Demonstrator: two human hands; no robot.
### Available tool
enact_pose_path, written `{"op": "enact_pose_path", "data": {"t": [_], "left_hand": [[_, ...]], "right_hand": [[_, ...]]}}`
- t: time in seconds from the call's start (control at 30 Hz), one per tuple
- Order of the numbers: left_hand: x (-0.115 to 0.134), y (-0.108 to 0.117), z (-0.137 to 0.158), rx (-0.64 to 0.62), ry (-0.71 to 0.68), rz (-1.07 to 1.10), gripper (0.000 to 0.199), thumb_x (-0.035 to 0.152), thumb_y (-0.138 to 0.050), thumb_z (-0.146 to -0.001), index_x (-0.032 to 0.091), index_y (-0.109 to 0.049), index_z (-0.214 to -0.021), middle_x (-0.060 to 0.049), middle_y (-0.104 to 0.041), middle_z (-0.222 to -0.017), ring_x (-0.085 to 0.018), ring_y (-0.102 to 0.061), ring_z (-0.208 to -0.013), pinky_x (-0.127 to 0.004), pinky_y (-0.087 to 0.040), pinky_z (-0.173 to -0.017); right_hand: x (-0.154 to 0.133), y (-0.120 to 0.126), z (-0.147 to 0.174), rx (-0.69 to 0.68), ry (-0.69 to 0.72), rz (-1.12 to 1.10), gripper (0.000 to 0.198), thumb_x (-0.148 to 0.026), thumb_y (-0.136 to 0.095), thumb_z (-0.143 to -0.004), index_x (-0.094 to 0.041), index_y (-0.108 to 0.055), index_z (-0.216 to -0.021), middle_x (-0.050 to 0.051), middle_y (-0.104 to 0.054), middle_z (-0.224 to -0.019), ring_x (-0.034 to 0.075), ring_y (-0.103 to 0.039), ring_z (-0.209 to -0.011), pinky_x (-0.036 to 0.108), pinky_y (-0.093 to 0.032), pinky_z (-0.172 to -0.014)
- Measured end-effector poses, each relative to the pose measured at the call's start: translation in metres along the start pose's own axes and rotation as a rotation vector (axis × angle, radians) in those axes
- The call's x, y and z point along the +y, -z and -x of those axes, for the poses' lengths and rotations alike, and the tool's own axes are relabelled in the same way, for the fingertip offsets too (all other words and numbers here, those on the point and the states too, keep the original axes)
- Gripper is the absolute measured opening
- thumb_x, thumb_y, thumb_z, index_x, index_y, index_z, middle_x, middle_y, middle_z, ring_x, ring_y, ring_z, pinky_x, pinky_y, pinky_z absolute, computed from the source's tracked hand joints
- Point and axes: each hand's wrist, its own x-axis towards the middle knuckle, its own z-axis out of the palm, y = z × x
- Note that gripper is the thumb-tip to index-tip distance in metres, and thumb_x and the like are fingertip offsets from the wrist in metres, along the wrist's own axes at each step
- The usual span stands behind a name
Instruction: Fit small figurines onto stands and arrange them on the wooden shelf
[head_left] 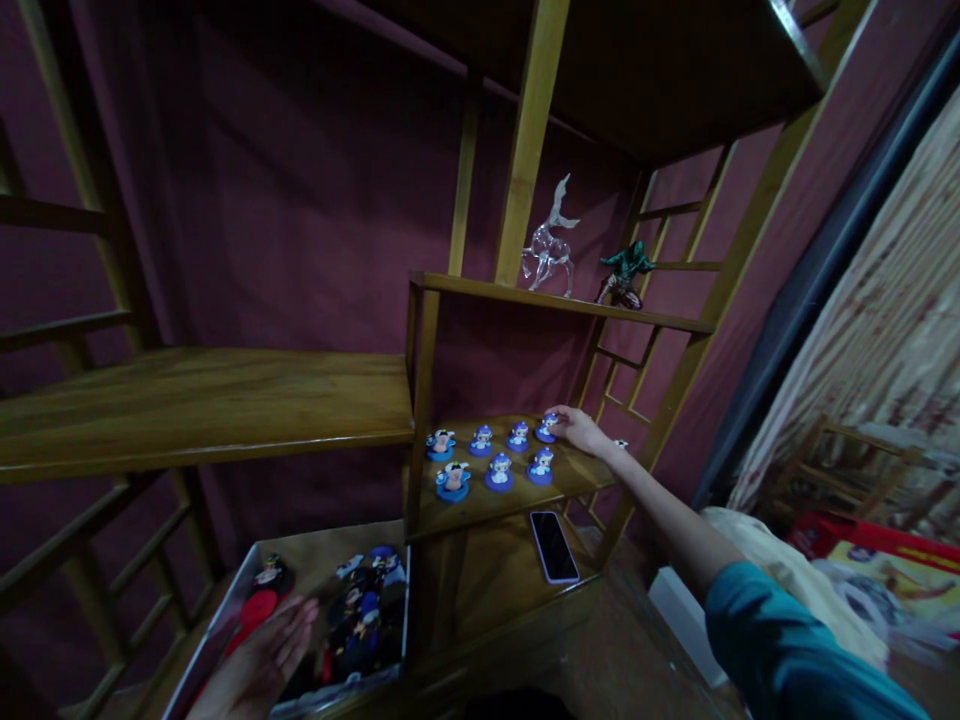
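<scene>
Seven blue-based figurines (499,472) are standing on the shelf (480,510); an eighth is seemingly being pinched by the right hand (577,430), while more in the box (225,620) below are being touched by the flat, open left hand (262,660).

Right arm stretched far forward and up-left, sleeve to the elbow, forearm bare. Right hand (579,430) palm down, fingers (561,417) curled lightly inward at the tips. Left hand (259,665) low and near, flat and open, palm down, fingers together and pointing up-right.
</scene>
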Motion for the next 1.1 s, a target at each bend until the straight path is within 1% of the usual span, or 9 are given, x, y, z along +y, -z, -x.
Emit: {"op": "enact_pose_path", "data": {"t": [0.1,0.2,0.43,0.6,0.7,0.77,0.87,1.0,1.1], "left_hand": [[0.0,0.003,-0.004,0.012,0.049,-0.004,0.022,-0.002,-0.047,-0.075,0.013,-0.058,-0.087,-0.006,-0.067,-0.081,-0.013,-0.066,-0.066,-0.021,-0.054,-0.058],[0.001,0.002,-0.004,0.015,0.056,0.009,0.025,-0.004,-0.046,-0.075,0.014,-0.058,-0.086,-0.005,-0.067,-0.081,-0.013,-0.066,-0.067,-0.022,-0.053,-0.059],[0.006,-0.009,0.008,0.007,0.075,-0.009,0.028,-0.006,-0.043,-0.073,0.014,-0.057,-0.087,-0.005,-0.066,-0.08,-0.013,-0.065,-0.067,-0.022,-0.052,-0.058],[0.005,-0.011,0.007,0.026,0.081,-0.013,0.038,-0.005,-0.044,-0.071,0.013,-0.057,-0.101,-0.005,-0.066,-0.08,-0.012,-0.064,-0.067,-0.021,-0.052,-0.059],[0.005,-0.011,0.007,0.02,0.067,-0.033,0.043,-0.006,-0.043,-0.07,0.012,-0.055,-0.107,-0.005,-0.065,-0.081,-0.012,-0.064,-0.067,-0.021,-0.052,-0.059],[0.005,-0.011,0.007,0.018,0.055,-0.045,0.041,-0.007,-0.043,-0.069,0.012,-0.056,-0.103,-0.004,-0.065,-0.08,-0.012,-0.064,-0.067,-0.021,-0.052,-0.059],[0.006,-0.01,0.007,0.022,0.042,-0.035,0.032,-0.006,-0.045,-0.07,0.013,-0.056,-0.093,-0.004,-0.065,-0.079,-0.012,-0.064,-0.066,-0.021,-0.052,-0.059],[0.007,-0.01,0.008,0.015,0.056,-0.027,0.03,-0.003,-0.046,-0.07,0.014,-0.056,-0.092,-0.005,-0.066,-0.079,-0.013,-0.065,-0.066,-0.022,-0.053,-0.057],[0.007,-0.011,0.012,0.01,0.02,-0.012,0.027,-0.001,-0.046,-0.072,0.014,-0.058,-0.092,-0.006,-0.066,-0.079,-0.015,-0.065,-0.067,-0.024,-0.053,-0.056]], "right_hand": [[0.004,-0.001,0.0,-0.038,-0.003,0.107,0.034,-0.019,-0.06,-0.068,-0.017,-0.059,-0.102,0.0,-0.062,-0.073,0.012,-0.056,-0.066,0.023,-0.046,-0.065],[0.007,-0.002,0.0,-0.069,-0.015,0.133,0.034,-0.018,-0.059,-0.068,-0.016,-0.059,-0.103,-0.001,-0.06,-0.072,0.011,-0.055,-0.064,0.021,-0.045,-0.062],[0.004,-0.002,0.002,-0.127,-0.042,0.01,0.039,-0.015,-0.06,-0.067,-0.017,-0.056,-0.106,-0.001,-0.061,-0.075,0.011,-0.056,-0.067,0.022,-0.047,-0.064],[0.001,0.003,0.001,-0.191,-0.061,-0.062,0.037,-0.015,-0.063,-0.066,-0.016,-0.056,-0.102,-0.001,-0.061,-0.077,0.011,-0.056,-0.069,0.024,-0.047,-0.07],[-0.001,0.009,0.0,-0.161,-0.074,-0.126,0.04,-0.014,-0.064,-0.066,-0.016,-0.055,-0.105,0.001,-0.062,-0.083,0.011,-0.057,-0.071,0.024,-0.047,-0.072],[-0.001,0.015,-0.001,-0.122,-0.07,-0.167,0.039,-0.013,-0.064,-0.067,-0.016,-0.054,-0.106,0.002,-0.062,-0.087,0.01,-0.057,-0.073,0.023,-0.047,-0.071],[-0.004,0.024,-0.002,-0.117,-0.056,-0.197,0.034,-0.013,-0.062,-0.069,-0.016,-0.056,-0.103,0.004,-0.062,-0.089,0.01,-0.058,-0.074,0.021,-0.047,-0.071],[-0.012,0.028,-0.001,-0.112,-0.064,-0.123,0.03,-0.012,-0.062,-0.069,-0.015,-0.059,-0.099,0.004,-0.064,-0.087,0.01,-0.059,-0.074,0.023,-0.048,-0.073],[-0.026,0.026,0.0,-0.113,0.018,-0.057,0.031,-0.015,-0.06,-0.071,-0.015,-0.06,-0.102,0.005,-0.066,-0.095,0.012,-0.06,-0.08,0.025,-0.049,-0.077]]}}
